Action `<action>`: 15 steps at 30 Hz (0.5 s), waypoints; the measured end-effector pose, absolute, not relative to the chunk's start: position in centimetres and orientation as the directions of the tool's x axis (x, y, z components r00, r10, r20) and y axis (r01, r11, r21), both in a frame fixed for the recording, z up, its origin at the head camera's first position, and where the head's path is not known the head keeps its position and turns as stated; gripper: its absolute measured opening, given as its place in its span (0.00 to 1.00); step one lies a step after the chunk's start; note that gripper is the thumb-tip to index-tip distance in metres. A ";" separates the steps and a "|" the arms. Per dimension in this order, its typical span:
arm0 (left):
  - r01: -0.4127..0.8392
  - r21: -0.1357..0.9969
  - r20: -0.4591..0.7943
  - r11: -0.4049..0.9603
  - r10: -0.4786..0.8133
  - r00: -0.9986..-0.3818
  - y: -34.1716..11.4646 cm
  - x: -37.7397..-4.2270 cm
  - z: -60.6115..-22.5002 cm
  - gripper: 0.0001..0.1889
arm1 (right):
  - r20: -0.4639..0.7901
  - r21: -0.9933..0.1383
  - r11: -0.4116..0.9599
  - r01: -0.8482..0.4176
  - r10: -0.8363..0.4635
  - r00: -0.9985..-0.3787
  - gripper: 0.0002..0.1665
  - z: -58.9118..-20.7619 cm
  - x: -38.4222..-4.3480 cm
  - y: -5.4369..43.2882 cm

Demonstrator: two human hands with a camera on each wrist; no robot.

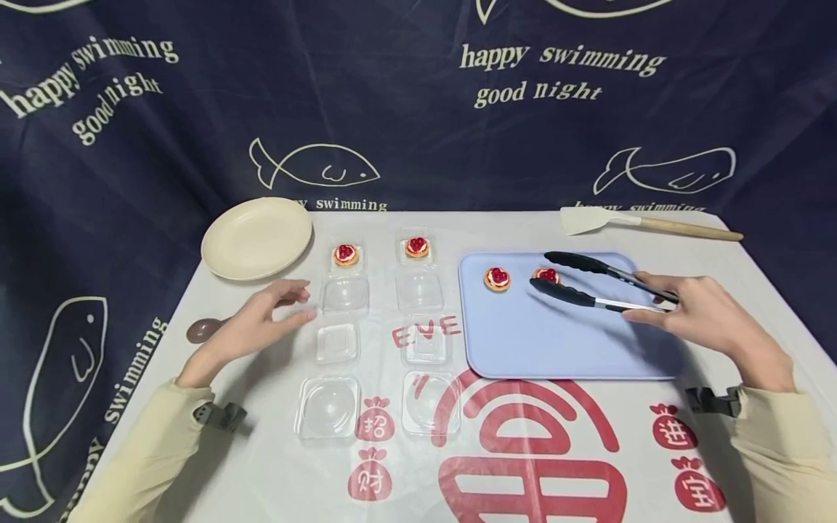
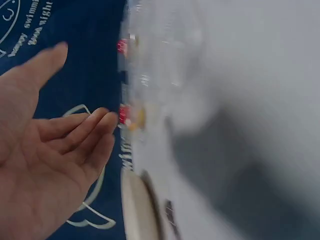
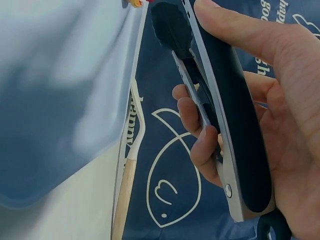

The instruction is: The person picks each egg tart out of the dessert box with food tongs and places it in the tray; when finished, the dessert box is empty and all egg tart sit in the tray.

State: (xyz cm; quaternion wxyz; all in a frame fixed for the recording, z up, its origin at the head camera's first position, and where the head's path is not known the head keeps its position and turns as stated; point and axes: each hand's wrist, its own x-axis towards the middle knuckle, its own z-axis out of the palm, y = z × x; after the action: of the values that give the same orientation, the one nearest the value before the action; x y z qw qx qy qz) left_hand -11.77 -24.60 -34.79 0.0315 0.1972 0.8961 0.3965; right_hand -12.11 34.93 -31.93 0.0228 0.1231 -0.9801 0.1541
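Pale blue and rounded at its corners, a tray (image 1: 516, 341) lies on the right half of the white-covered table (image 1: 261, 454), with two berry-topped tarts on it: one tart (image 1: 498, 279) near the tray's far left corner, and the other tart (image 1: 546, 274) close to the middle of its far edge. Metal tongs with black tips (image 1: 604, 269) reach in from the right, spread apart, their nearer tip partly covering that second tart; whether they touch it I cannot tell. The right hand (image 1: 702, 309) grasps the tongs, thumb on one arm and curled fingers on the other. Holding nothing, the left hand (image 1: 261, 319) hovers near the table's left edge with relaxed fingers, beside the lid (image 1: 345, 294) of the far left box. Four clear plastic boxes stand in two columns left of the tray, lids laid back towards the near edge; the two nearest the far edge, one box (image 1: 359, 267) and its neighbour (image 1: 430, 259), each hold a tart. A cream plate (image 1: 255, 236) sits at the far left corner, a brown spoon (image 1: 204, 331) at the left edge partly behind the left wrist, and a white spatula with a wooden handle (image 1: 686, 228) along the far edge near the far right corner.
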 end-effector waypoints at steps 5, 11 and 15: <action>0.381 0.694 0.137 0.610 0.408 -0.903 -21.5 -14.8 -33.0 0.25 | 0.096 -0.283 0.916 -0.285 -0.269 -0.958 0.42 -31.8 -12.2 34.8; 0.453 0.579 0.057 0.678 0.521 -0.852 -17.0 -19.9 -31.7 0.28 | 0.077 -0.301 0.909 -0.288 -0.278 -0.957 0.43 -31.7 -12.0 33.9; 0.450 0.502 -0.058 0.738 0.548 -0.834 -14.8 -23.0 -31.8 0.30 | 0.072 -0.312 0.901 -0.300 -0.293 -0.953 0.44 -31.7 -11.8 33.3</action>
State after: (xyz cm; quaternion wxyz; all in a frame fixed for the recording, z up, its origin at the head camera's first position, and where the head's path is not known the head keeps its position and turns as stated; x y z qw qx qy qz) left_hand -22.98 -14.78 -31.79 0.1015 0.2693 0.9267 0.2416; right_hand -11.84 33.30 -31.74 0.0119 0.1520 -0.9750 0.1617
